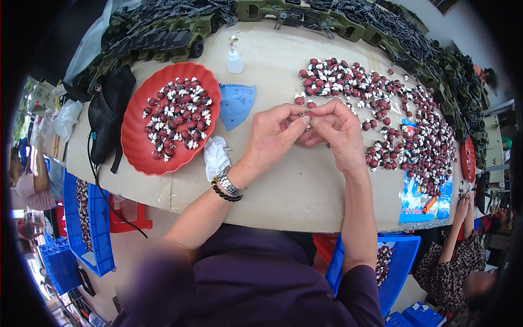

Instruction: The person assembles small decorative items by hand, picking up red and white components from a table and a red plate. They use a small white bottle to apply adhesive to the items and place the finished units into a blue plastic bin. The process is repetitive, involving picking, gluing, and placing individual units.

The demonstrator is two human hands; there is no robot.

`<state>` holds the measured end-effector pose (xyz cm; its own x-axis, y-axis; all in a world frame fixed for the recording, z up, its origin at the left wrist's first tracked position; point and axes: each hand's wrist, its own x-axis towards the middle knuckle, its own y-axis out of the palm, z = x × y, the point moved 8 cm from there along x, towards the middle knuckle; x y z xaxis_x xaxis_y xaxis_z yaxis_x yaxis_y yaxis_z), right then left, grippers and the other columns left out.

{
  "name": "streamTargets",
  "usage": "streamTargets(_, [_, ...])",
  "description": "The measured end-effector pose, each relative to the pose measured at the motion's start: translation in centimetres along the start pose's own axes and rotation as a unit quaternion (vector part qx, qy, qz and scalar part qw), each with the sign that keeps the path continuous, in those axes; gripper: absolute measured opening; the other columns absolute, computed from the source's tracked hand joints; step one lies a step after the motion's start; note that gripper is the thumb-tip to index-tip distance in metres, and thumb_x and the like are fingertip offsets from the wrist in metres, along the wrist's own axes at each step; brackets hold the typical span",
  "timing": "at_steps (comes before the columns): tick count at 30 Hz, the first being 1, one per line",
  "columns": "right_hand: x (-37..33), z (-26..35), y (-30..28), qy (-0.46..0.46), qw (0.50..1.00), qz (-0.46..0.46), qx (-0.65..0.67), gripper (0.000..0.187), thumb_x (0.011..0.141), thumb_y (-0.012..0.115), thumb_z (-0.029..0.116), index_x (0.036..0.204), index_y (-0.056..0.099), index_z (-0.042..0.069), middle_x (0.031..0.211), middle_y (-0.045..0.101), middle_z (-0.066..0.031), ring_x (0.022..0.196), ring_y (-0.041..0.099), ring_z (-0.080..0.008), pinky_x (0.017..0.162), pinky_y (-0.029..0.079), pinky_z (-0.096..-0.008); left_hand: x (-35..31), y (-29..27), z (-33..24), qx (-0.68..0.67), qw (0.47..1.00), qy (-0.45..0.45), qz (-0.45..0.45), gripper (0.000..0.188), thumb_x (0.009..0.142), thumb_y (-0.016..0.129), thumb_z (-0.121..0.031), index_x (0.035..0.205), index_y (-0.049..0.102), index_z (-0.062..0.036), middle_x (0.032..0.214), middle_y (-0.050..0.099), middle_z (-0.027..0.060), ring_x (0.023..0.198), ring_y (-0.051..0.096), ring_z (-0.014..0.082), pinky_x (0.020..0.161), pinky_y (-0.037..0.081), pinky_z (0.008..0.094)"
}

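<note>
Over the middle of the table my left hand [275,129] and my right hand [336,129] meet, fingertips pinched together. Between them is a small piece with a dark, metallic-looking bit [305,113]; most of it is covered by my fingers. Just beyond and to the right spreads a large heap of small dark red, black and white pieces [332,76]. To the left, a red scalloped bowl [133,147] holds more of these pieces. A white crumpled cloth [217,158] lies beside my left wrist, and a blue cloth [237,103] rests past it.
A small white bottle [235,62] stands toward the back. Green and black toy vehicles [163,46] line the far edge. A black bag-like item [106,114] with a cable lies left of the bowl. Blue crates [102,240] stand below the table. Another person's arms [457,223] are at right.
</note>
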<state>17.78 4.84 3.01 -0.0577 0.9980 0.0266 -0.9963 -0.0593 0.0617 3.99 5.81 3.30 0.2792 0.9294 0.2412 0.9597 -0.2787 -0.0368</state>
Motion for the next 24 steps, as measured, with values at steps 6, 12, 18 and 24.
streamTargets(6, [-0.4, -0.1, -0.1, 0.033, 0.999, 0.006, -0.007, 0.013, 0.090, 0.056, 0.002, 0.103, 0.055, 0.000, 0.085, 0.067, -0.0104, 0.070, 0.068, -0.0166, 0.058, 0.056, -0.0259, 0.1, 0.1, 0.0, 0.006, 1.000, -0.024, 0.004, 0.019, 0.089, 0.061, -0.009, 0.101, 0.065, 0.0052, 0.080, 0.067, 0.0040, 0.069, 0.058, 0.0056, 0.060, 0.047, 0.0214])
streamTargets(12, [-0.4, 0.4, 0.2, 0.030, 0.995, 0.026, -0.089, 0.011, 0.091, 0.054, 0.003, 0.100, 0.056, -0.001, 0.084, 0.067, -0.0090, 0.070, 0.068, -0.0144, 0.056, 0.054, -0.0252, 0.0, -0.2, 0.8, 0.055, 0.998, -0.041, -0.009, 0.015, 0.089, 0.061, -0.008, 0.098, 0.065, 0.0040, 0.080, 0.067, 0.0017, 0.069, 0.055, 0.0043, 0.058, 0.044, 0.0200])
streamTargets(18, [-0.4, 0.6, -0.3, 0.001, 0.992, 0.044, -0.118, 0.013, 0.090, 0.054, 0.004, 0.100, 0.056, -0.003, 0.081, 0.068, -0.0098, 0.069, 0.068, -0.0136, 0.055, 0.054, -0.0254, 0.1, 0.0, 1.6, 0.059, 0.998, -0.035, -0.010, 0.011, 0.090, 0.061, -0.009, 0.095, 0.065, 0.0008, 0.075, 0.061, -0.0029, 0.064, 0.048, 0.0013, 0.053, 0.037, 0.0183])
streamTargets(24, [-0.4, 1.6, -0.2, -0.077, 0.986, 0.037, -0.145, 0.012, 0.084, 0.052, 0.002, 0.090, 0.058, -0.006, 0.068, 0.066, -0.0138, 0.058, 0.067, -0.0171, 0.051, 0.054, -0.0288, -0.2, -0.2, 2.5, 0.040, 0.998, -0.042, -0.012, 0.011, 0.092, 0.060, -0.011, 0.096, 0.062, -0.0012, 0.070, 0.055, -0.0054, 0.056, 0.042, 0.0003, 0.048, 0.032, 0.0164])
